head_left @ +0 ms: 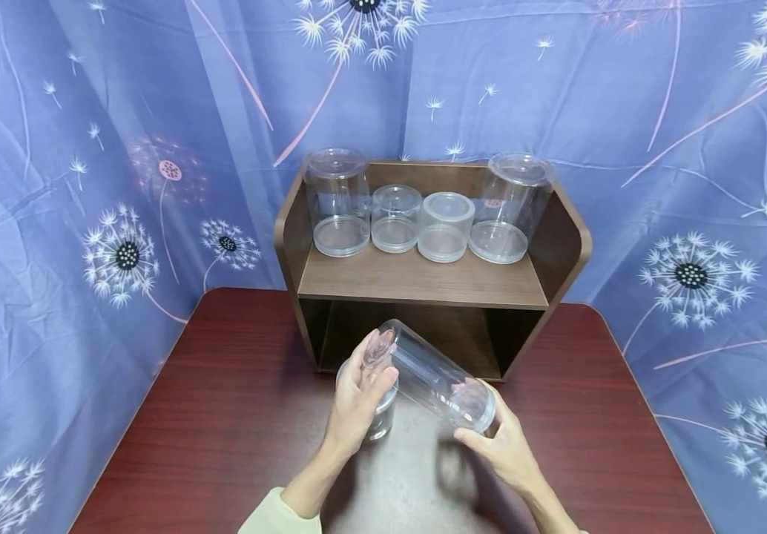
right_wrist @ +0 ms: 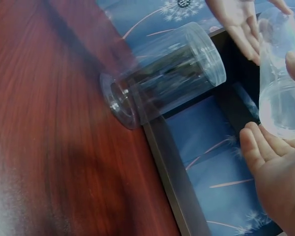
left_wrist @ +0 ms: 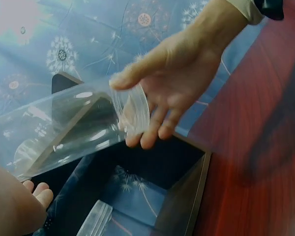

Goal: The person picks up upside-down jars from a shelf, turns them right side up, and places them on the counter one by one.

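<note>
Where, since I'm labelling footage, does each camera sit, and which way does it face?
Head: on the head, facing forward and down at the shelf; left hand, right hand show.
Left wrist: worn there, facing the held jar; both hands show.
Right wrist: worn there, facing that jar; both hands show.
Wrist views share the table.

The held jar is clear and colourless, the shelf brown, the counter dark red with wood grain, the curtain blue with white and pink dandelions, the sleeve pale green.
</note>
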`<state>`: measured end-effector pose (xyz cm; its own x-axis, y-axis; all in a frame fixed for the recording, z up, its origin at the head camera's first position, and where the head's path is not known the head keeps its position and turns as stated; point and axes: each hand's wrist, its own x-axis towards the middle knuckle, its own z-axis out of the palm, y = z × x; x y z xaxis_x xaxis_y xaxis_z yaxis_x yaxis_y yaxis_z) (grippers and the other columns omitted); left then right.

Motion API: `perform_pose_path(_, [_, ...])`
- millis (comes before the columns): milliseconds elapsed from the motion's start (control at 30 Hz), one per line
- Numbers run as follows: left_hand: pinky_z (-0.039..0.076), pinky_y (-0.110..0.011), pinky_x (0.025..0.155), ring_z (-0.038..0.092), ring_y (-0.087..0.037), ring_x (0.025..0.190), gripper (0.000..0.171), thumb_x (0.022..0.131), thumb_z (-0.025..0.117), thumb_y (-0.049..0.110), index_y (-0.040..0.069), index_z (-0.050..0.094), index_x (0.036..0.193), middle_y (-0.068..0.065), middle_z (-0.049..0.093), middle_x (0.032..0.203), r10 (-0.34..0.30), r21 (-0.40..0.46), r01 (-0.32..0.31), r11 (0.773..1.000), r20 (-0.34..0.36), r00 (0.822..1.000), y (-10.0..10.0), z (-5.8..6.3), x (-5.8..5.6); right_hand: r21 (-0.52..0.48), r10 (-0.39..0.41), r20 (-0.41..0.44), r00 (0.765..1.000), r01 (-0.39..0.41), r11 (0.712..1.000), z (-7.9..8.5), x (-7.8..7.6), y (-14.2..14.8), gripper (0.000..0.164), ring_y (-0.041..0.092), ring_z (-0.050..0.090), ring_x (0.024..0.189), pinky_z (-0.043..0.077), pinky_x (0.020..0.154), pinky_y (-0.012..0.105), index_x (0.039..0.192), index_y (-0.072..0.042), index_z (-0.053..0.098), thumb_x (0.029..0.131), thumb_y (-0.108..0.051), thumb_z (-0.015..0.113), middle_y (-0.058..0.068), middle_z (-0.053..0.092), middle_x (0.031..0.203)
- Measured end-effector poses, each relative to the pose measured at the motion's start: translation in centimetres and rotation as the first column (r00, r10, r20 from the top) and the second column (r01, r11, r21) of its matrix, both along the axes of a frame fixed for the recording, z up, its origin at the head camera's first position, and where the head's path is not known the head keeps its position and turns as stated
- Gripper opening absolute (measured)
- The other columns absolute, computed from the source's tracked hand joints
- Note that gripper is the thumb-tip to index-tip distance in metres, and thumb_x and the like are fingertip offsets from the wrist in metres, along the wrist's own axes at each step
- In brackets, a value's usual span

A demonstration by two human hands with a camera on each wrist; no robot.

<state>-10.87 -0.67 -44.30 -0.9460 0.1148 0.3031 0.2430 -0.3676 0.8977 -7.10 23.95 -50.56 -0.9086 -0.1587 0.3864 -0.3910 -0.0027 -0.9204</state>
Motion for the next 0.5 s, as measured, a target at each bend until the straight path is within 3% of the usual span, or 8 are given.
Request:
perform_pose_path(133, [0.037,-0.030,0.115,0.041,-0.037,0.145,0.073,0.092,0.066,-0.002,-0.009,0.031,0.156,-0.028,0.041,0.156,0.019,-0.040,-0.018,0.999,0.033,0.999,-0.7,0.0,0.0,-0.078,0.034,-0.011,0.999,-0.034,0.996,0.3,0.2,0.5,0.068,0.015,0.064,0.120,0.052,0.097,0.025,0.145,0.014,0.038,0.083,0.024,0.065,0.020,0.061,0.137])
perform_pose_path(333, [0.037,-0.036,0.116,0.045,-0.040,0.141,0.063,0.093,0.065,-0.008,-0.008,0.040,0.151,-0.024,0.048,0.151,0.078,-0.130,-0.084,0.988,-0.050,0.996,-1.6,-0.1,-0.1,-0.153,0.051,0.011,0.999,-0.049,0.987,0.8,0.5,1.8,0.065,0.019,0.066,0.120,0.054,0.097,0.029,0.146,0.016,0.034,0.087,0.023,0.059,0.013,0.062,0.137])
perform_pose_path(500, [0.041,-0.039,0.113,0.049,-0.044,0.136,0.058,0.095,0.064,-0.007,-0.005,0.044,0.150,-0.019,0.054,0.147,0.123,-0.165,-0.133,0.977,-0.072,0.990,-2.7,0.1,-0.3,-0.174,0.026,0.007,1.000,-0.024,0.984,1.2,0.9,3.3,0.064,0.019,0.068,0.115,0.056,0.094,0.029,0.148,0.013,0.035,0.089,0.021,0.059,0.010,0.063,0.136])
